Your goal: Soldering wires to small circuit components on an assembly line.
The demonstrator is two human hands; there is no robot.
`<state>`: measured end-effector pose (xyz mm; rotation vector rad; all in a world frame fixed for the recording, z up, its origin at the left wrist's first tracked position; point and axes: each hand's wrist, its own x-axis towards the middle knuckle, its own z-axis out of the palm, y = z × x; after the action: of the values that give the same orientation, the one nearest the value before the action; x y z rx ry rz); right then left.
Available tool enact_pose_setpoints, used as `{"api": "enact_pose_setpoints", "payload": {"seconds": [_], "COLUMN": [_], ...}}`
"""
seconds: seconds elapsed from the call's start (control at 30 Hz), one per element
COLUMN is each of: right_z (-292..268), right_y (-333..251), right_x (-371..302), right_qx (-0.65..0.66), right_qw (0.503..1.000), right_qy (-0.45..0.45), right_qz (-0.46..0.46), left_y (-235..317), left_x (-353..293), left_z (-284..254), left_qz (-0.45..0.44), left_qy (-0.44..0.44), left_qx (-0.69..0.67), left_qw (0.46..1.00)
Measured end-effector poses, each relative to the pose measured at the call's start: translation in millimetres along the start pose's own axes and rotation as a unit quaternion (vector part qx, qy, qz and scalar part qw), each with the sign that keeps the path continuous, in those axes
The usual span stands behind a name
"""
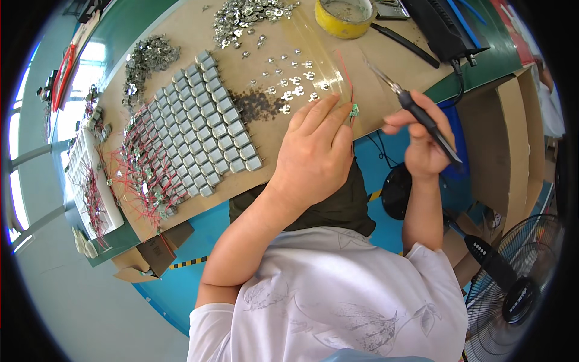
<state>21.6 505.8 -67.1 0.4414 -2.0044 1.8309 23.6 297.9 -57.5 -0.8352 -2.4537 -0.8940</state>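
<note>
My left hand (316, 151) rests low over the near edge of the work board, fingers bent forward. Its fingertips close on a small green circuit board (354, 110); the thumb is mostly hidden. A thin red wire (346, 69) runs from the circuit board across the surface. My right hand (429, 139) grips a soldering iron (422, 114) with a black handle. The iron's metal tip points up and left, apart from the circuit board. Just beyond my left fingers lie several small silver metal pieces (295, 80), some cross-shaped, some round.
Rows of grey block-shaped parts (199, 127) with red wires cover the board's left side. Piles of metal pieces (244, 18) and a yellow round container (344, 17) stand farther back. A black soldering station (443, 27) is at far right. A fan (512, 289) and cardboard box (497, 133) stand right.
</note>
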Motion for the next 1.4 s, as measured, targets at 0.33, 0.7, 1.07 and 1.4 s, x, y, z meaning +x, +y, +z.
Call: {"api": "enact_pose_setpoints", "payload": {"seconds": [0.33,0.7,1.07,1.4], "right_z": [-24,-20,-19,-21], "right_y": [-2,-1,-1,-6], "right_x": [-2,1,4,3], "right_qx": [0.005,-0.017,-0.012,-0.049], "right_qw": [1.000,1.000,1.000,0.998], "right_qy": [0.016,-0.012,-0.021,-0.027], "right_qz": [0.020,0.010,-0.001,0.019], "left_y": [5,7,9,12], "left_x": [-3,-3,-2,-4], "left_z": [1,2,1,-2], "left_qz": [-0.008,-0.014,-0.020,-0.029], "left_qy": [-0.022,-0.022,-0.027,-0.041], "left_qx": [0.024,0.024,0.019,0.004], "left_qw": [0.999,0.999,0.999,0.999]}}
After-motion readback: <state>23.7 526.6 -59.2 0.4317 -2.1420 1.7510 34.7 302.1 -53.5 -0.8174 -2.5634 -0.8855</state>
